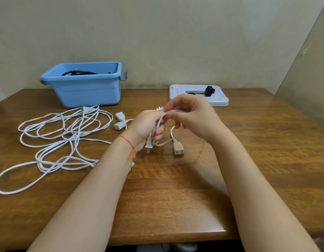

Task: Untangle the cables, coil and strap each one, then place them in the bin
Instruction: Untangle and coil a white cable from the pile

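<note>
the left hand (148,126), nearest of the two, has its fingers curled round a small bundle of thin white cable (158,124), a two-pin plug (148,147) poking out below its palm and a beige socket end (179,149) dangling just right of it, close above the brown wooden table (175,197). the right hand (190,115) sits touching it from the right, its fingertips pinching something thin at the top of the bundle; whether that is a strap or a last turn of cable is too blurred to tell. judging by this, the step is securing the coil. to do it well, the left grip should stay firm so the loops don't spring apart, the tie should go round the coil's middle, and the two ends should be tucked close. left of the left hand, well apart, lies a loose tangle of long white cables (63,139), not yet coiled. beyond that, the blue plastic bin (84,88) already holds a black cable (77,72). beyond the right hand, a pale grey lid (219,100) carries a small black strap (209,90).
</note>
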Demonstrator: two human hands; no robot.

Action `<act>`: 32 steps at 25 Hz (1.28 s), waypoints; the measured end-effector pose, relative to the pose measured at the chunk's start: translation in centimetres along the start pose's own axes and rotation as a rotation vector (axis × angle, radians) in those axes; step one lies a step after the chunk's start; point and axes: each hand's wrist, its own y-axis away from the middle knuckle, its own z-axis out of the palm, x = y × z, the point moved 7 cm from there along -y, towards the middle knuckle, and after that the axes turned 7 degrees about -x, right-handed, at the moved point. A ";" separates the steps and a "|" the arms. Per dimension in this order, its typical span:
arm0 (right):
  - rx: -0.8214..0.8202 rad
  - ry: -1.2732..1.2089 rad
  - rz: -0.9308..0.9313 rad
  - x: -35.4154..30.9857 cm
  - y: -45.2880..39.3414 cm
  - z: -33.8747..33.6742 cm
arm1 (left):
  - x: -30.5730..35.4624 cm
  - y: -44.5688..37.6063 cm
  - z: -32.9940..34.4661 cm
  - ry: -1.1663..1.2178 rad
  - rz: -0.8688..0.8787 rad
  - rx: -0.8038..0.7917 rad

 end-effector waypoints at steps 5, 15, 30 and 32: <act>0.364 0.140 -0.007 1.3 -0.3 -2.4 | -0.4 0.6 2.4 0.195 -0.114 -0.298; 0.249 0.230 0.219 4.6 -0.8 -2.5 | 0.0 0.0 -1.3 1.023 -0.016 -0.071; 0.227 0.167 0.268 4.7 -0.4 -3.7 | -0.1 1.8 -7.3 0.622 0.151 0.738; 0.261 0.025 0.186 3.9 -0.5 -3.6 | 0.0 1.8 -7.1 0.617 0.154 0.708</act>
